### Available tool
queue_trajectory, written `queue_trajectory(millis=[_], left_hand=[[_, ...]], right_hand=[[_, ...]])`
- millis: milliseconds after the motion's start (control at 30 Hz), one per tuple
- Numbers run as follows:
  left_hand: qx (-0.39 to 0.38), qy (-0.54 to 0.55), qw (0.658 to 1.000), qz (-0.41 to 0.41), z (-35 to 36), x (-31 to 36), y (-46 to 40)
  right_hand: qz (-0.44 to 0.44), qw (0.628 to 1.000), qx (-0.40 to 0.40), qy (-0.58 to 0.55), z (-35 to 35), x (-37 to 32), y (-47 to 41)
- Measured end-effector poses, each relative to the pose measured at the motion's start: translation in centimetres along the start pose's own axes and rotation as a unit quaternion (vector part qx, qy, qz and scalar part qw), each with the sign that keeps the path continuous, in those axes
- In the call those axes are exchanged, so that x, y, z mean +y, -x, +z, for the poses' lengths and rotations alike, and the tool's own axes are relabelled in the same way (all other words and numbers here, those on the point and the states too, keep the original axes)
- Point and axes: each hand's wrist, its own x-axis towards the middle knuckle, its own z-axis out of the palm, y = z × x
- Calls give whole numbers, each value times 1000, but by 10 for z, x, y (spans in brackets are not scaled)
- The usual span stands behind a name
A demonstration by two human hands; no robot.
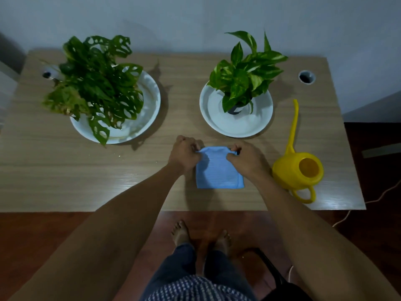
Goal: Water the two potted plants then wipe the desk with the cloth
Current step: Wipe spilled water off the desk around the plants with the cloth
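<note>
Wooden desk (pixel 65 170), hands (pixel 184 155) pinching blue cloth (pixel 219 172)

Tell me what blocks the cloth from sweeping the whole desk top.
The blue cloth, pinched at its far corners by the left hand and right hand, has bare wood to its left. The two white saucers behind it and the yellow watering can beside the right hand cover parts of the desk.
</note>
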Motion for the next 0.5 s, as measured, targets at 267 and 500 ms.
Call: queue_trajectory(millis=[267, 500], left_hand=[[-28, 216, 976, -6, -46, -3, 14], [5, 185, 982, 28, -61, 2, -21]], right_hand=[[-47, 986, 52, -151, 21, -31, 20], [8, 978, 57, -201, 48, -43, 19]])
